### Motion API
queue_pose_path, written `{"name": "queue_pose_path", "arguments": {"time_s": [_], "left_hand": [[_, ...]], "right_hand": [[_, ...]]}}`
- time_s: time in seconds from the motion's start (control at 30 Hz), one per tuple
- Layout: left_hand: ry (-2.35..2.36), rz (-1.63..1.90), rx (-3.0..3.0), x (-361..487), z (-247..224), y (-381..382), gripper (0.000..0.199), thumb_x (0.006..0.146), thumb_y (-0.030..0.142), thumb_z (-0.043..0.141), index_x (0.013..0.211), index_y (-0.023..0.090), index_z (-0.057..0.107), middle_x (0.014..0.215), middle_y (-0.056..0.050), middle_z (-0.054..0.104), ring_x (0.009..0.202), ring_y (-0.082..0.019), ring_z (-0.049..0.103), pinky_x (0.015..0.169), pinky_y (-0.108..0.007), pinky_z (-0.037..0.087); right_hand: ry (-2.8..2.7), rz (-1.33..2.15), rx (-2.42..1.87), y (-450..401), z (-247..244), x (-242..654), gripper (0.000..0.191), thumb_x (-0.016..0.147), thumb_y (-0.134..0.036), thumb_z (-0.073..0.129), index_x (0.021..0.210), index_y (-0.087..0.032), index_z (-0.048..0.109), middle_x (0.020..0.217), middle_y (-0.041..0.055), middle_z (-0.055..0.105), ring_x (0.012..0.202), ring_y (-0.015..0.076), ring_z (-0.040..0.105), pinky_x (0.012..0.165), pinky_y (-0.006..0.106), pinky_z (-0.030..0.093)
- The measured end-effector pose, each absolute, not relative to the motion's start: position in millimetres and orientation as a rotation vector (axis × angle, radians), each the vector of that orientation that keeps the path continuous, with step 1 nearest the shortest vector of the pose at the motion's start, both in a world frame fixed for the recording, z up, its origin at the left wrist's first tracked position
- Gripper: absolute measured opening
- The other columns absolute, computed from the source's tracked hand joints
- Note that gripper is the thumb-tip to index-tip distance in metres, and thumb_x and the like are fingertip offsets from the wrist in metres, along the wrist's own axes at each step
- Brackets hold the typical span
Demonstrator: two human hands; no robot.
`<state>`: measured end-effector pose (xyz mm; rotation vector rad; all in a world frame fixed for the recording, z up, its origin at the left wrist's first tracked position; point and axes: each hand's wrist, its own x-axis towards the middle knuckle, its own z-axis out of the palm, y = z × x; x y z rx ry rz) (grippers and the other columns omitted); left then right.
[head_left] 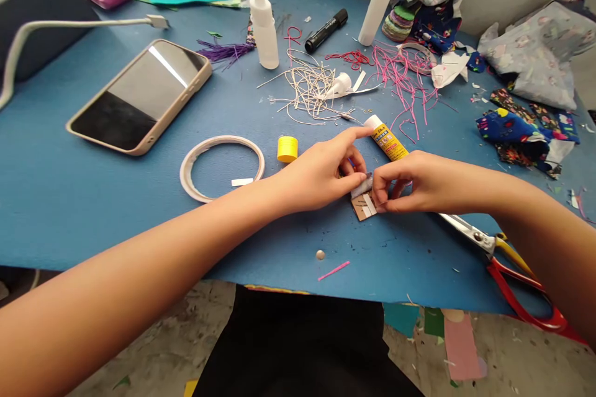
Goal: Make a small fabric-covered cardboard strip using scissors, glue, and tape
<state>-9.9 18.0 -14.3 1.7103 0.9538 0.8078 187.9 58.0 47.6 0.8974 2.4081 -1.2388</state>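
Note:
A small brown cardboard piece point(359, 207) lies at the table's front part, with a white tape strip point(369, 205) across it and greyish fabric at its upper end. My left hand point(328, 169) is closed, its thumb pressing on the fabric end, while its index finger stretches towards the glue stick point(390, 141). At the piece's right edge, the thumb and fingers of my right hand point(414, 185) pinch together; the fingertips partly cover that edge. Just beyond my hands lies the yellow glue stick. Scissors point(479, 237) with red and yellow handles lie partly under my right forearm.
Left of my hands are a yellow cap point(287, 149), a tape roll point(187, 177) and a phone point(139, 96). Farther back stand a glue bottle point(265, 34) and a white tube point(379, 3), near a black marker point(326, 31), pink threads point(403, 77) and fabric scraps point(507, 130).

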Motion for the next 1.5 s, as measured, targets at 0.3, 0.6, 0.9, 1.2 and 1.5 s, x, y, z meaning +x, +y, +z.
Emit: {"name": "queue_pose_path", "arguments": {"time_s": [0.3, 0.6, 0.9, 1.2, 1.5], "left_hand": [[0.96, 0.829, 1.719, -9, -14, 18, 0.061, 0.083, 0.005, 0.058, 0.14, 0.01, 0.038, 0.088, -0.002, 0.066, 0.071, -0.011, 0.061, 0.07, -0.025, 0.048], [0.969, 0.832, 1.741, -9, -15, 18, 0.062, 0.081, 0.003, 0.058, 0.139, 0.012, 0.038, 0.089, -0.002, 0.067, 0.069, -0.01, 0.061, 0.067, -0.024, 0.049], [0.952, 0.834, 1.746, -9, -15, 18, 0.062, 0.081, 0.002, 0.057, 0.14, 0.01, 0.037, 0.089, -0.002, 0.068, 0.068, -0.01, 0.062, 0.067, -0.024, 0.049], [0.957, 0.837, 1.753, -9, -16, 17, 0.059, 0.083, 0.005, 0.057, 0.139, 0.01, 0.037, 0.089, -0.002, 0.068, 0.07, -0.01, 0.061, 0.07, -0.025, 0.049], [0.969, 0.838, 1.747, -10, -15, 16, 0.06, 0.083, 0.007, 0.058, 0.139, 0.013, 0.038, 0.089, -0.001, 0.067, 0.072, -0.011, 0.062, 0.072, -0.026, 0.05]], "right_hand": [[2.639, -0.991, 0.965, 46, 47, 187, 0.004, 0.079, -0.023, 0.061, 0.075, -0.024, 0.062, 0.071, -0.0046, 0.069, 0.062, 0.0118, 0.062, 0.062, 0.026, 0.046], [2.624, -0.845, 1.138, 44, 45, 186, 0.012, 0.071, -0.021, 0.073, 0.072, -0.023, 0.061, 0.072, -0.004, 0.069, 0.066, 0.0146, 0.065, 0.063, 0.027, 0.046], [2.568, -0.821, 1.121, 48, 45, 182, 0.005, 0.073, -0.022, 0.068, 0.072, -0.024, 0.064, 0.07, -0.0045, 0.067, 0.064, 0.0133, 0.06, 0.06, 0.026, 0.042], [2.518, -1.062, 1.184, 45, 44, 186, 0.012, 0.08, -0.033, 0.06, 0.075, -0.024, 0.066, 0.073, -0.002, 0.07, 0.061, 0.0128, 0.059, 0.06, 0.027, 0.043], [2.541, -1.136, 1.411, 32, 37, 189, 0.016, 0.079, -0.039, 0.066, 0.074, -0.024, 0.064, 0.068, -0.0015, 0.068, 0.063, 0.0144, 0.06, 0.06, 0.027, 0.045]]}}
